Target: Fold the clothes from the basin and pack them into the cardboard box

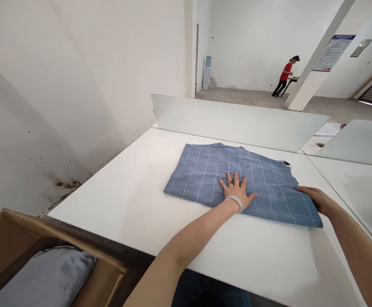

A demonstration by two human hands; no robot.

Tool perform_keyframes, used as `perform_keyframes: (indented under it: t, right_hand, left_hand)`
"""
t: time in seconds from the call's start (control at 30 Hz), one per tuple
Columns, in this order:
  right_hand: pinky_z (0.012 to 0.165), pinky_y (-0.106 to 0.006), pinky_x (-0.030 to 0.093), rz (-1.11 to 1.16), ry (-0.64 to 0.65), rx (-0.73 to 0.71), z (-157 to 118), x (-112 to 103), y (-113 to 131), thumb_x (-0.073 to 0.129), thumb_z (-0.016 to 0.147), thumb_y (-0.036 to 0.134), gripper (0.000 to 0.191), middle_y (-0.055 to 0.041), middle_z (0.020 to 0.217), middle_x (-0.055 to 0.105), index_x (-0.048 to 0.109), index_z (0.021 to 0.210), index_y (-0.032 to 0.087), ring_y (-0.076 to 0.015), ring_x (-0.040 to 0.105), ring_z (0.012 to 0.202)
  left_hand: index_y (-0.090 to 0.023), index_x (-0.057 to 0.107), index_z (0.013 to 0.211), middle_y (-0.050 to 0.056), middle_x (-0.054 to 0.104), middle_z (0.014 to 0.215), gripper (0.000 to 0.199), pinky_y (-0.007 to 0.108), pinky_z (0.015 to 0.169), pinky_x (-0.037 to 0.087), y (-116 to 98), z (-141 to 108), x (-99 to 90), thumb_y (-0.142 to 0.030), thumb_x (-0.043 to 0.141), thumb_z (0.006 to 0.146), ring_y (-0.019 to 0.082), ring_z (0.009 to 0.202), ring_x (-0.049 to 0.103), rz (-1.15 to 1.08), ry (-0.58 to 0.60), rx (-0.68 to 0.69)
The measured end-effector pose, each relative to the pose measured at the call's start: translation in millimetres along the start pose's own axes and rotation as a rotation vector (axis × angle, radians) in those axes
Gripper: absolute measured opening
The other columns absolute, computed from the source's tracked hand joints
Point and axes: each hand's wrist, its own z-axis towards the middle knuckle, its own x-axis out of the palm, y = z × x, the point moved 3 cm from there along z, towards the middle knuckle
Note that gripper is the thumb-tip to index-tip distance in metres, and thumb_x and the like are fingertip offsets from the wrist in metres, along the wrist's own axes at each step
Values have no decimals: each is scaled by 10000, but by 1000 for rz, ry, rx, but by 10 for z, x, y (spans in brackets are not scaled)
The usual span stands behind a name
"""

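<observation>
A folded blue cloth garment with a white check pattern (224, 179) lies flat on the white table (115, 192), its collar-like neckline toward the far side. My left hand (236, 189) presses palm down on the middle of the garment with its fingers spread, a ring on one finger and a pale bangle at the wrist. My right hand (313, 199) rests on the garment's right edge, fingers flat and together. Neither hand grips the cloth.
A cardboard box (54, 238) at the lower left holds folded grey-blue fabric (45, 277). Frosted partition panels (237, 123) stand along the table's far side. Beyond them, a person in a red shirt (284, 76) stands at a small table.
</observation>
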Motion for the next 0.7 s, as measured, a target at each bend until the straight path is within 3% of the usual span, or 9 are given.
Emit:
perform_keyframes:
  t: [0.1,0.23,0.33,0.4,0.5,0.63,0.7]
  right_hand:
    - [590,-279,516,207,126,115,49,22,-71,686,717,290,247,-186,889,678,657,918,150,-197,640,659]
    - [571,-271,514,197,111,140,97,6,-100,710,698,290,255,-171,948,679,651,927,194,-187,644,658]
    - [592,-284,523,190,120,144,116,5,-103,725,686,302,273,-180,981,674,649,931,210,-202,656,696]
    - [620,-294,528,211,131,146,112,5,-102,709,705,331,265,-194,964,672,652,932,207,-214,663,726]
    - [643,-303,529,262,171,171,49,16,-92,648,752,380,224,-204,919,669,657,882,198,-219,665,730]
    - [647,-339,529,277,264,148,-131,64,-18,588,768,387,195,-219,876,661,653,768,204,-243,663,704]
    - [603,-353,519,176,146,-12,-205,43,87,614,727,360,167,-224,805,654,648,708,197,-252,653,655]
  left_hand:
    - [-245,163,1505,103,77,1576,853,702,1069,51,139,-25,-133,-747,66,821,390,1425,6,-4,-15,2]
    - [-196,166,1507,123,126,1566,842,672,1090,46,637,-89,-375,-709,52,849,382,1426,36,62,-83,-152]
    - [-199,224,1494,111,156,1562,805,667,1094,45,985,-163,-431,-688,100,867,377,1426,62,118,-81,-251]
    - [-214,261,1483,94,159,1563,755,662,1098,37,1060,-206,-408,-659,142,884,358,1432,54,149,-94,-258]
    - [-193,274,1477,94,164,1562,689,655,1106,47,894,-277,-342,-583,159,922,332,1438,34,156,-155,-193]
    - [-152,291,1464,109,195,1553,659,604,1133,89,390,-448,-209,-531,132,948,293,1443,54,105,-191,60]
    - [-124,301,1454,124,211,1546,637,568,1145,111,185,-548,-109,-489,127,963,283,1440,85,72,-161,173]
